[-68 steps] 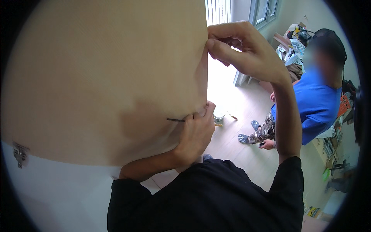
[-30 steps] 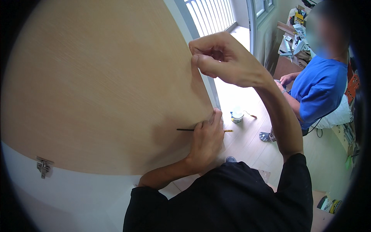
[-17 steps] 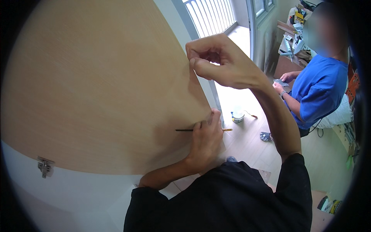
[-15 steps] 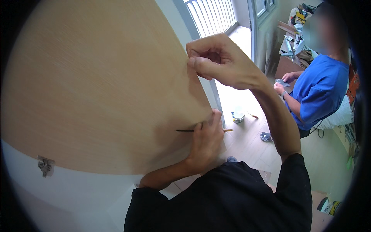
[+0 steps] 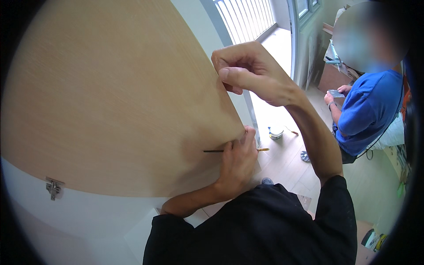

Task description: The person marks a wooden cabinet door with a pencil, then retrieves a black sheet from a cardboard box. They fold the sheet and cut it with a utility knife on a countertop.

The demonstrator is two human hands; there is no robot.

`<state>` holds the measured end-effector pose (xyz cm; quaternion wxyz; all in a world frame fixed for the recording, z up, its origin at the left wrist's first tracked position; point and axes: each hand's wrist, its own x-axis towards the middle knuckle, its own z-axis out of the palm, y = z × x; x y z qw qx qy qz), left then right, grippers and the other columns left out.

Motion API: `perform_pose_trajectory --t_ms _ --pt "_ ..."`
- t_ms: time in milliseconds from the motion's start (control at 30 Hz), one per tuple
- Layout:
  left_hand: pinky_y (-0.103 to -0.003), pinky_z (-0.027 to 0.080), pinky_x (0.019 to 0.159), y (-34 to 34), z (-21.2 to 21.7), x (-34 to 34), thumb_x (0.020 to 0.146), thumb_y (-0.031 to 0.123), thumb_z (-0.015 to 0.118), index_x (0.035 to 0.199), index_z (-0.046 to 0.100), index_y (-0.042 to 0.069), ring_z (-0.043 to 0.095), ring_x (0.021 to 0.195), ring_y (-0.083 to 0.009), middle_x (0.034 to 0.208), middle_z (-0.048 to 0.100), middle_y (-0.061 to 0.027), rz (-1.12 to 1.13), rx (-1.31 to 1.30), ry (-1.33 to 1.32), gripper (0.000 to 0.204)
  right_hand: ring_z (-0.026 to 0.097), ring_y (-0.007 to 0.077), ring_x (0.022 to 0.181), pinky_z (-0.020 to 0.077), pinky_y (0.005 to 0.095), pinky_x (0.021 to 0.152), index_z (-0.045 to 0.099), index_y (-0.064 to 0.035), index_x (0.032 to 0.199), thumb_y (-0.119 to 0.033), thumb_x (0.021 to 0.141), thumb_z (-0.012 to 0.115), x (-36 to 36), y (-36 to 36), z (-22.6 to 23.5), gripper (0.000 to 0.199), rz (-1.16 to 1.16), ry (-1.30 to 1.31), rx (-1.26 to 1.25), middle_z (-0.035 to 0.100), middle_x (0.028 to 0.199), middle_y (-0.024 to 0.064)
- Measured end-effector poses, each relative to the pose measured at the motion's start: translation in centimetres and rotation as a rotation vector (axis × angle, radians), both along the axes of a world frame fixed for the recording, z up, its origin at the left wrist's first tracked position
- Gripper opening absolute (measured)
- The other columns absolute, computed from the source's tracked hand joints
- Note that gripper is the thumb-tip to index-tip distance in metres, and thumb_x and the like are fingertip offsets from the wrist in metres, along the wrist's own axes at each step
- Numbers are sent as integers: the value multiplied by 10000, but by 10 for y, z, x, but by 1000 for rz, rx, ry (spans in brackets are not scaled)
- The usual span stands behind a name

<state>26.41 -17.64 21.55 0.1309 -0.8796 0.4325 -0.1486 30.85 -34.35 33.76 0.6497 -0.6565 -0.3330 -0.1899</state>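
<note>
A large pale wood-veneer panel (image 5: 110, 97) fills the left side. My right hand (image 5: 256, 73) is closed at its upper right edge, thumb and bent fingers pinching there; whether a small thing sits between the fingertips is hidden. Lower down, my left hand (image 5: 238, 163) is curled at the panel's corner, fingers against the edge. A thin pencil-like stick (image 5: 213, 151) passes through that hand, its dark end lying over the panel and its orange end out to the right. A metal hinge (image 5: 54, 187) is fixed at the panel's lower left edge.
A person in a blue shirt (image 5: 371, 104) stands at the right, holding a small flat packet (image 5: 336, 93). On the tiled floor stand a paint tin (image 5: 275, 133) and a brush (image 5: 293, 131). Beyond an open doorway is a white railing (image 5: 247, 17). Tools and scraps clutter the far right.
The view has shifted slightly. The person in blue appears a little farther right and lower. Both my hands keep almost the same places on the panel's edge.
</note>
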Motion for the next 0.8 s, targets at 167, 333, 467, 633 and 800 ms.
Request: perform_pose_trajectory --t_ms 167,333,467,633,800 --pt "-349 480 868 4 -2 2 915 304 679 1335 576 -44 590 1148 -232 1333 519 -126 -11 -20 -30 555 298 61 609 257 288 546 395 -15 641 -134 825 546 5 1 -1 266 -43 7 -67 293 628 -33" --pt "-341 463 878 12 0 1 918 325 673 1289 608 -40 582 1153 -222 1328 520 -130 8 -22 -17 525 296 62 605 261 288 541 397 -15 641 -153 851 564 11 12 -7 302 -2 -18 -29 300 625 -26" --pt "-344 465 847 17 -13 0 918 319 668 1245 636 -40 612 1062 -214 1333 521 -137 17 5 -54 486 340 63 606 297 285 541 419 -17 652 -187 900 614 5 20 -12 358 -40 -37 -21 332 623 -17" --pt "-349 465 828 19 -13 -2 913 305 670 1246 638 -41 627 990 -210 1341 528 -139 30 -28 -24 481 524 70 674 439 216 650 587 -10 765 -144 975 658 -4 25 -21 259 -298 -191 -132 530 714 -15" --pt "-364 464 839 14 -15 -3 913 298 675 1271 619 -41 614 1044 -218 1327 538 -130 30 -106 -43 497 647 90 785 486 222 664 705 10 943 -111 942 726 -15 27 -22 123 -459 -291 56 689 843 21"
